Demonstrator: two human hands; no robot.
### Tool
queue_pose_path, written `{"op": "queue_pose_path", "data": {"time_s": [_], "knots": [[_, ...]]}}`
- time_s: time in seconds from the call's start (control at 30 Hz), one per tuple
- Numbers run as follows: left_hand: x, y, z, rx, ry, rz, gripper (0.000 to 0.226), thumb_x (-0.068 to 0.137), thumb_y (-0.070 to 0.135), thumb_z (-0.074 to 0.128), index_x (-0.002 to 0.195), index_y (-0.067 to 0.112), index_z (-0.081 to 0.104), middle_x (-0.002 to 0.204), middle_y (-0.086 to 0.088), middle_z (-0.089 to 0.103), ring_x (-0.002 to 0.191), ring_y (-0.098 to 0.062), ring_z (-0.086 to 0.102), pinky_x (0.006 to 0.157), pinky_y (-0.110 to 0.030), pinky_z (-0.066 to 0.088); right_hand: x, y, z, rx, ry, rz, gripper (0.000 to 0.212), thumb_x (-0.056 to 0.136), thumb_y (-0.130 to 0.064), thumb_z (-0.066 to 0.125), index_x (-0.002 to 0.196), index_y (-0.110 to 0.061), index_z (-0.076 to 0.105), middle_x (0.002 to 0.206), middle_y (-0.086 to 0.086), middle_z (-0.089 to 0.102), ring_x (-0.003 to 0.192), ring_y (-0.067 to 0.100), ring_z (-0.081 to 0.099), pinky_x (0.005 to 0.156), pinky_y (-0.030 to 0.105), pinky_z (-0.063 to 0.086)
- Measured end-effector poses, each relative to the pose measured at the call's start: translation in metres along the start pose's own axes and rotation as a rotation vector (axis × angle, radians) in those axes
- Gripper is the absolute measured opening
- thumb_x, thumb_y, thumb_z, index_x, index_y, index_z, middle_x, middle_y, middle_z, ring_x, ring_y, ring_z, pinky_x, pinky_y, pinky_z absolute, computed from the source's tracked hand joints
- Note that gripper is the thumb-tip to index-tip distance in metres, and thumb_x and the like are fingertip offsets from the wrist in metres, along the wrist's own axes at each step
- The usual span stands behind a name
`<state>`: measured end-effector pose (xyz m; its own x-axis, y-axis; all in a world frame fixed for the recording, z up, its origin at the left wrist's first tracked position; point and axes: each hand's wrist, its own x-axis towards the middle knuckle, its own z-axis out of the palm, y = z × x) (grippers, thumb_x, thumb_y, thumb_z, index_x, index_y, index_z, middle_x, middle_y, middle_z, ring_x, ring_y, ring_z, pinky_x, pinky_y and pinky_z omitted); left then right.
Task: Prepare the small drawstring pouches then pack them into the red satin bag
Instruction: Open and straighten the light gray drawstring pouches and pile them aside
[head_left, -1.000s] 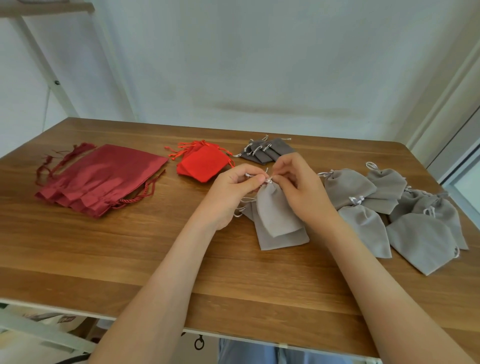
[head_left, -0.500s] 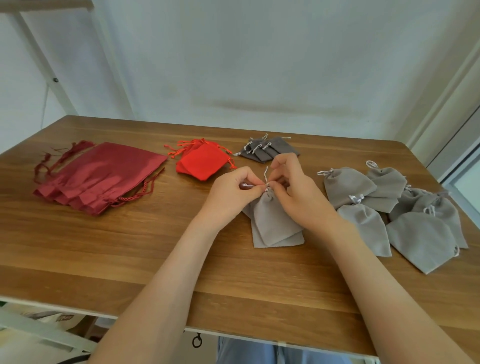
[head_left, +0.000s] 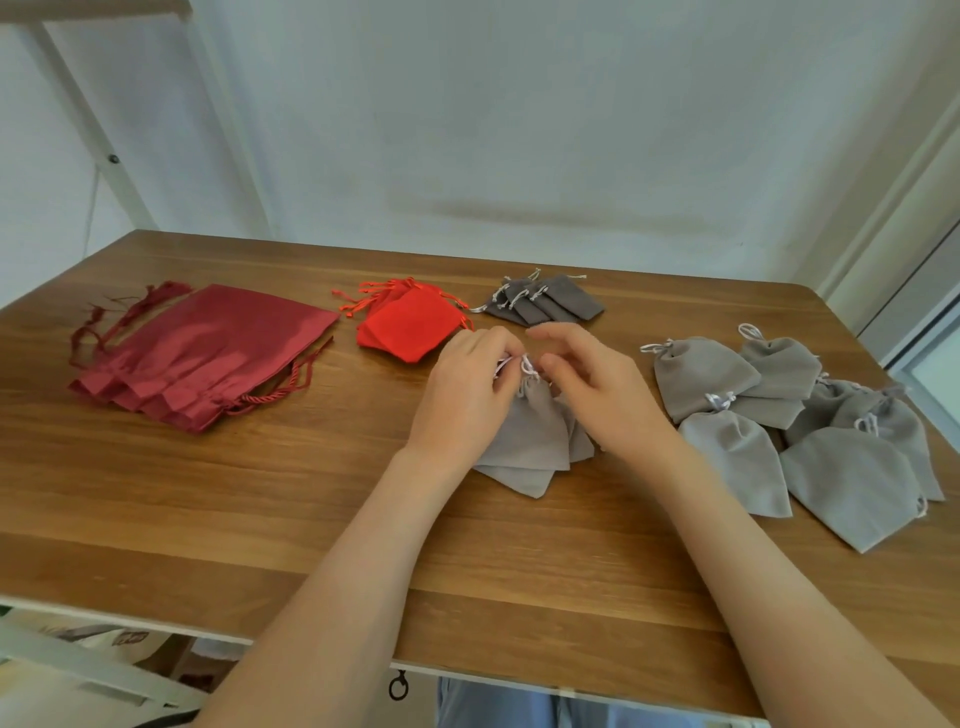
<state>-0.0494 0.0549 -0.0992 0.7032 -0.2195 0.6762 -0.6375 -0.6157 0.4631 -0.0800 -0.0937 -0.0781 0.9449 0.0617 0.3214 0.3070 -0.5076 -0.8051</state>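
A light grey drawstring pouch (head_left: 535, 431) lies on a short stack of flat grey pouches in the table's middle, its neck gathered tight. My left hand (head_left: 467, 389) pinches the white drawstring (head_left: 524, 364) at the neck. My right hand (head_left: 597, 395) hovers just right of the neck with fingers loosely curled, holding nothing I can see. A stack of dark red satin bags (head_left: 202, 353) lies at the left. A pile of cinched grey pouches (head_left: 810, 415) fills the right side.
Small bright red pouches (head_left: 410, 327) and small dark grey pouches (head_left: 550, 301) lie toward the back of the wooden table (head_left: 260, 519). A white shelf frame (head_left: 83, 104) stands at the back left. A window frame is at the far right.
The pouch's neck has been drawn tight and the pouch has settled onto the stack. My right hand has let go of the string and opened; my left hand still holds it.
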Motion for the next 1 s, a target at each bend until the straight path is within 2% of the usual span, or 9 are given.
{"op": "queue_pose_path", "data": {"time_s": [0.13,0.3,0.43,0.53,0.63,0.73,0.8,0.9,1.0], "knots": [[-0.001,0.0,0.0,-0.029,-0.032,-0.004,0.006,0.085,0.004,0.061,0.087,0.009,0.064,0.081,-0.001,0.06,0.081,-0.003,0.042,0.076,-0.002,0.03,0.003,0.005,0.004,0.045,-0.022,0.144,0.025,0.099,-0.018,0.046,0.111,-0.021,0.068,0.101,-0.014,0.067,0.096,-0.002,0.059,0.084,0.021,0.046],[0.0,0.001,-0.003,-0.074,-0.068,0.001,0.008,0.086,0.005,0.061,0.091,0.01,0.065,0.084,0.002,0.059,0.083,-0.004,0.046,0.074,-0.002,0.032,0.004,0.006,0.001,0.323,-0.046,0.263,0.013,0.093,-0.016,0.059,0.096,-0.014,0.071,0.094,0.002,0.072,0.088,0.014,0.066,0.083,0.035,0.053],[0.0,0.003,-0.004,-0.103,-0.098,-0.029,0.013,0.089,0.006,0.057,0.098,0.012,0.064,0.088,-0.001,0.061,0.083,-0.001,0.045,0.073,-0.004,0.033,0.003,0.004,0.003,0.345,0.022,0.203,0.007,0.089,-0.01,0.062,0.092,-0.009,0.068,0.089,0.005,0.07,0.083,0.011,0.064,0.076,0.025,0.052],[0.001,0.005,-0.005,-0.141,-0.131,-0.12,0.021,0.092,0.009,0.055,0.111,0.015,0.059,0.095,-0.003,0.062,0.088,-0.001,0.047,0.075,-0.003,0.034,0.002,0.001,0.006,0.321,0.054,0.136,0.006,0.089,-0.007,0.061,0.088,-0.009,0.067,0.086,0.006,0.07,0.08,0.011,0.063,0.074,0.024,0.051],[0.0,0.01,-0.006,-0.231,-0.067,-0.234,0.031,0.091,0.013,0.059,0.121,0.017,0.049,0.1,0.002,0.06,0.096,-0.008,0.053,0.081,-0.012,0.04,0.002,-0.001,0.006,0.307,0.048,0.114,0.01,0.09,-0.005,0.06,0.086,-0.01,0.067,0.083,0.005,0.069,0.074,0.009,0.06,0.067,0.023,0.049],[0.001,0.012,-0.007,-0.203,0.116,-0.338,0.042,0.079,0.021,0.074,0.107,0.019,0.042,0.103,0.005,0.048,0.098,-0.014,0.048,0.081,-0.024,0.041,0.003,-0.002,0.005,0.321,0.053,0.114,0.012,0.09,-0.003,0.058,0.084,-0.01,0.067,0.081,0.007,0.068,0.069,0.008,0.056,0.063,0.024,0.046],[0.0,0.008,-0.005,-0.068,0.194,-0.289,0.042,0.074,0.027,0.077,0.092,0.016,0.041,0.101,-0.001,0.044,0.097,-0.016,0.042,0.078,-0.024,0.036,0.003,-0.002,0.005,0.327,0.064,0.125,0.013,0.091,-0.003,0.057,0.084,-0.01,0.066,0.077,0.002,0.066,0.067,0.006,0.055,0.061,0.022,0.046],[-0.002,0.002,-0.001,0.056,0.157,-0.193,0.028,0.079,0.03,0.073,0.076,0.01,0.054,0.118,-0.013,0.048,0.108,-0.014,0.037,0.086,-0.018,0.026,0.003,-0.002,0.006,0.32,0.075,0.142,0.014,0.092,-0.005,0.056,0.085,-0.012,0.065,0.075,-0.007,0.065,0.068,0.002,0.056,0.061,0.018,0.046],[-0.003,0.003,0.001,0.078,0.116,-0.156,0.025,0.083,0.028,0.07,0.071,0.009,0.059,0.13,-0.015,0.046,0.112,-0.021,0.043,0.089,-0.026,0.03,0.003,-0.003,0.007,0.33,0.081,0.149,0.015,0.093,-0.007,0.055,0.085,-0.015,0.065,0.078,-0.008,0.066,0.07,-0.001,0.058,0.063,0.015,0.046]]}}
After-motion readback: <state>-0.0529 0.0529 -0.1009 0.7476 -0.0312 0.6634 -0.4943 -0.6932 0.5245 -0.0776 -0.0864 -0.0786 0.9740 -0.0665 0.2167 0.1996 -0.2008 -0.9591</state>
